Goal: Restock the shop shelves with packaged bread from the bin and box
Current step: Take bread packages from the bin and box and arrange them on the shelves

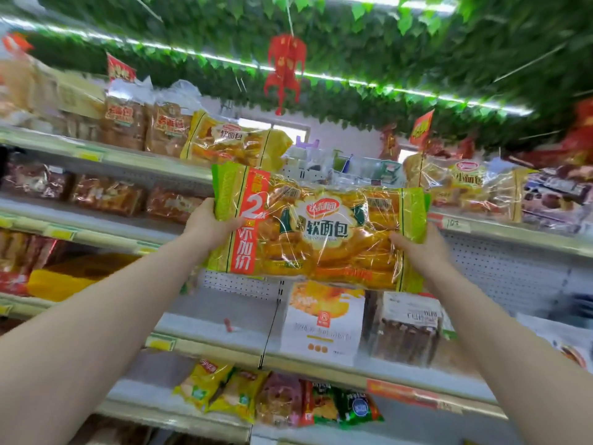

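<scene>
- Shop aisle on my feed: metal shelves [205, 316] run L to R, green leaf garland [353, 53] overhead w/ a light strip, red paper ornament [285, 69] hanging from it.
- Bread pack [321, 229] is up in mid-air in front of the shelves, long side horizontal, label facing me. Yellow-green ends, red strip down its L part.
- L hand [210, 224] grips the pack's L end: thumb on the front film, fingers go behind where I can't see them.
- R hand [420, 248] grips the lower R end the same way, thumb on front, fingers hidden behind.
- Both bare forearms reach up and fwd from the bottom corners of the view.
- Top shelf, just above and behind the held pack: a similar yellow pack [234, 142] lying flat, w/ brown loaf bags [144, 126] to its L.
- Far R, on a shelf: one more yellow pack [465, 184], blurred.
- Under the held pack: white box [324, 322] standing upright on a shelf, dark brown pack [407, 329] just beside it on the R.
- Lowest shelf I can see: small yellow bags [221, 390], green bags [349, 406] to their R.
- Yellow price tags [160, 343] on the shelf edges; print too blurred to read.
</scene>
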`<action>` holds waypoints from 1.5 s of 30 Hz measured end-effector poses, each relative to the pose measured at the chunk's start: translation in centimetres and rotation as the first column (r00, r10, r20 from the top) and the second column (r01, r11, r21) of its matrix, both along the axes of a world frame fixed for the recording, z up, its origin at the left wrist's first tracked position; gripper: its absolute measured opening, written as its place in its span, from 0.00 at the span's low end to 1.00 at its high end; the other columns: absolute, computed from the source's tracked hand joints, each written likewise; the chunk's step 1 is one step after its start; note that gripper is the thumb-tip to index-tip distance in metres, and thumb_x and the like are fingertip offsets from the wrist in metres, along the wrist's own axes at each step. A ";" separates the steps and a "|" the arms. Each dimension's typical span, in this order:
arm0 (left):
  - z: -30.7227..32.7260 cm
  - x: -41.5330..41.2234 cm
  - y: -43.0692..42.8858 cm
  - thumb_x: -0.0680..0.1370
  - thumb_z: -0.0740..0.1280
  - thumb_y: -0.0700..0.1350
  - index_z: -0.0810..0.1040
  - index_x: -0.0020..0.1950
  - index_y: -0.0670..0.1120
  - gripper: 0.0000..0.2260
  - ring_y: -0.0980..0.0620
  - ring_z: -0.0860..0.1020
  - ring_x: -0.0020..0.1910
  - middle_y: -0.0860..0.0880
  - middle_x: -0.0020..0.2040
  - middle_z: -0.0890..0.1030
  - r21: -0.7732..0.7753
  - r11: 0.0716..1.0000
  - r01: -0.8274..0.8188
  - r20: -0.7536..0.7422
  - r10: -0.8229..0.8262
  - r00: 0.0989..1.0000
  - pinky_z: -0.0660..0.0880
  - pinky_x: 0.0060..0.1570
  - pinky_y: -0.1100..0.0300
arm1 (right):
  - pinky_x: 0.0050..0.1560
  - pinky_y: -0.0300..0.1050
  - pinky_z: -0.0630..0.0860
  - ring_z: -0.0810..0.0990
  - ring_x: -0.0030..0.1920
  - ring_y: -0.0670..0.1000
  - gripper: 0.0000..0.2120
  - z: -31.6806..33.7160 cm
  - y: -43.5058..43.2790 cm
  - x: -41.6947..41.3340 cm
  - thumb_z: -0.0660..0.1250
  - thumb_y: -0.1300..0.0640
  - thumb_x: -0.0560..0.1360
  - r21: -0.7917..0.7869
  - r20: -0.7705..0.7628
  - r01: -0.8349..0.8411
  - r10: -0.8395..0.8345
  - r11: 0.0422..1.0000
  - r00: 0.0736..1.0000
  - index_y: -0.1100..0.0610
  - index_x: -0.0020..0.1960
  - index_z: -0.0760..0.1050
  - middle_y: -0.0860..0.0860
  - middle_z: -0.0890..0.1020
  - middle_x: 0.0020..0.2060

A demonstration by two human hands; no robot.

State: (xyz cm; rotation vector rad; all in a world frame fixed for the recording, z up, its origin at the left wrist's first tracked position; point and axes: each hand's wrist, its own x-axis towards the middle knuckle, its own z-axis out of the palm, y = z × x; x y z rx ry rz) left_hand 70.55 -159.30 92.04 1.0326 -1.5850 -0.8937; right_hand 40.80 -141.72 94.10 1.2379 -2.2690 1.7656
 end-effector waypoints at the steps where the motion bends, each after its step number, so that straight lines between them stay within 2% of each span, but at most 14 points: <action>1: 0.8 -0.7 -0.6 0.74 0.74 0.48 0.71 0.66 0.45 0.23 0.44 0.80 0.55 0.44 0.60 0.80 -0.008 1.000 0.011 -0.020 -0.011 1.000 0.76 0.58 0.42 | 0.71 0.62 0.64 0.65 0.73 0.59 0.37 0.7 -0.5 -0.6 0.70 0.51 0.76 -0.025 -0.014 0.002 -0.002 1.000 1.000 0.54 0.79 0.55 0.54 0.65 0.75; 4: 3.1 -2.5 -2.8 0.74 0.73 0.48 0.71 0.67 0.46 0.24 0.44 0.80 0.54 0.45 0.59 0.80 -0.039 0.998 0.051 -0.063 -0.054 0.997 0.77 0.57 0.41 | 0.73 0.64 0.61 0.59 0.76 0.60 0.43 2.9 -2.1 -2.4 0.70 0.48 0.75 -0.043 -0.045 0.035 -0.037 0.998 0.998 0.52 0.80 0.48 0.54 0.57 0.78; 7: 5.7 -4.2 -5.2 0.73 0.74 0.50 0.66 0.73 0.46 0.32 0.43 0.79 0.58 0.45 0.65 0.78 -0.095 0.993 0.076 -0.092 -0.085 0.992 0.76 0.58 0.40 | 0.73 0.64 0.60 0.56 0.77 0.60 0.43 5.1 -3.9 -4.0 0.70 0.47 0.76 -0.089 -0.057 0.053 -0.059 0.995 0.997 0.51 0.80 0.47 0.53 0.53 0.79; 12: 10.5 -7.2 -8.5 0.76 0.71 0.46 0.62 0.75 0.45 0.31 0.45 0.77 0.59 0.49 0.63 0.76 -0.200 0.975 0.097 -0.124 -0.123 0.985 0.75 0.55 0.48 | 0.72 0.65 0.61 0.57 0.77 0.60 0.42 9.0 -6.6 -5.9 0.70 0.47 0.76 -0.177 -0.069 0.105 -0.118 0.979 0.991 0.51 0.80 0.48 0.53 0.56 0.79; 16: 13.3 -9.4 -11.2 0.76 0.71 0.46 0.65 0.73 0.45 0.29 0.48 0.77 0.56 0.49 0.62 0.76 -0.248 0.960 0.127 -0.147 -0.167 0.975 0.76 0.57 0.47 | 0.72 0.66 0.61 0.58 0.77 0.60 0.42 10.9 -9.0 -7.5 0.70 0.47 0.76 -0.251 -0.077 0.126 -0.150 0.960 0.986 0.51 0.80 0.49 0.53 0.57 0.79; 19: 14.5 -11.2 -13.2 0.75 0.72 0.45 0.69 0.70 0.45 0.25 0.46 0.78 0.55 0.45 0.63 0.78 -0.264 0.955 0.133 -0.170 -0.182 0.968 0.77 0.56 0.45 | 0.72 0.66 0.62 0.59 0.76 0.60 0.41 11.9 -10.9 -9.0 0.70 0.47 0.76 -0.265 -0.081 0.172 -0.200 0.949 0.977 0.52 0.80 0.50 0.54 0.58 0.78; 21: 15.0 -12.4 -14.5 0.75 0.71 0.45 0.68 0.71 0.45 0.25 0.45 0.79 0.57 0.44 0.63 0.78 -0.268 0.954 0.137 -0.177 -0.189 0.966 0.76 0.57 0.43 | 0.73 0.65 0.60 0.58 0.77 0.60 0.40 12.3 -12.1 -10.0 0.69 0.48 0.77 -0.280 -0.090 0.184 -0.216 0.942 0.972 0.53 0.80 0.50 0.54 0.58 0.78; 25: 15.5 -15.2 -17.2 0.76 0.71 0.47 0.67 0.71 0.47 0.25 0.46 0.78 0.56 0.46 0.63 0.78 -0.284 0.953 0.107 -0.181 -0.162 0.970 0.77 0.55 0.45 | 0.74 0.64 0.58 0.57 0.77 0.59 0.39 12.9 -15.0 -12.7 0.69 0.48 0.77 -0.323 -0.099 0.171 -0.213 0.931 0.972 0.52 0.80 0.50 0.52 0.58 0.78; 28: 16.1 -17.3 -19.1 0.75 0.71 0.48 0.67 0.71 0.49 0.26 0.43 0.78 0.60 0.45 0.63 0.78 -0.278 0.957 0.080 -0.179 -0.134 0.975 0.75 0.59 0.39 | 0.74 0.62 0.58 0.57 0.77 0.58 0.39 13.5 -17.3 -15.0 0.68 0.49 0.78 -0.316 -0.100 0.164 -0.205 0.934 0.974 0.53 0.80 0.50 0.53 0.57 0.79; 31: 16.6 -19.4 -20.8 0.76 0.71 0.47 0.67 0.73 0.48 0.27 0.44 0.78 0.59 0.46 0.63 0.78 -0.270 0.959 0.083 -0.190 -0.137 0.972 0.76 0.57 0.43 | 0.74 0.63 0.59 0.58 0.77 0.59 0.39 14.1 -19.4 -17.2 0.68 0.48 0.77 -0.305 -0.099 0.168 -0.207 0.937 0.973 0.53 0.80 0.51 0.53 0.59 0.78; 34: 16.9 -21.3 -22.3 0.76 0.71 0.45 0.69 0.71 0.47 0.24 0.48 0.77 0.55 0.49 0.60 0.78 -0.276 0.958 0.082 -0.190 -0.138 0.972 0.76 0.51 0.49 | 0.74 0.64 0.58 0.56 0.78 0.59 0.40 14.9 -21.2 -19.2 0.68 0.48 0.78 -0.278 -0.061 0.158 -0.181 0.948 0.982 0.51 0.80 0.48 0.52 0.56 0.79; 38: 16.5 -23.6 -24.2 0.76 0.71 0.46 0.69 0.70 0.47 0.24 0.46 0.78 0.56 0.47 0.61 0.78 -0.260 0.964 0.061 -0.166 -0.107 0.980 0.77 0.54 0.46 | 0.74 0.63 0.58 0.55 0.78 0.59 0.39 14.7 -23.1 -21.3 0.68 0.50 0.78 -0.249 -0.041 0.138 -0.153 0.959 0.987 0.52 0.80 0.48 0.52 0.56 0.79; 42: 15.2 -25.5 -26.0 0.75 0.72 0.50 0.69 0.70 0.45 0.26 0.42 0.77 0.60 0.44 0.63 0.78 -0.219 0.975 0.018 -0.003 -0.019 1.000 0.76 0.57 0.44 | 0.70 0.58 0.64 0.63 0.74 0.61 0.40 13.4 -24.8 -22.9 0.68 0.52 0.79 -0.114 -0.062 0.196 -0.203 0.974 0.977 0.54 0.81 0.47 0.57 0.62 0.77; 45: 14.5 -26.4 -27.2 0.77 0.70 0.45 0.65 0.73 0.44 0.26 0.41 0.75 0.62 0.42 0.66 0.75 -0.171 0.985 0.002 0.056 0.007 0.998 0.74 0.57 0.45 | 0.63 0.56 0.71 0.70 0.69 0.63 0.36 12.6 -25.6 -23.3 0.66 0.53 0.80 -0.018 -0.114 0.247 -0.247 0.969 0.962 0.57 0.79 0.49 0.60 0.67 0.74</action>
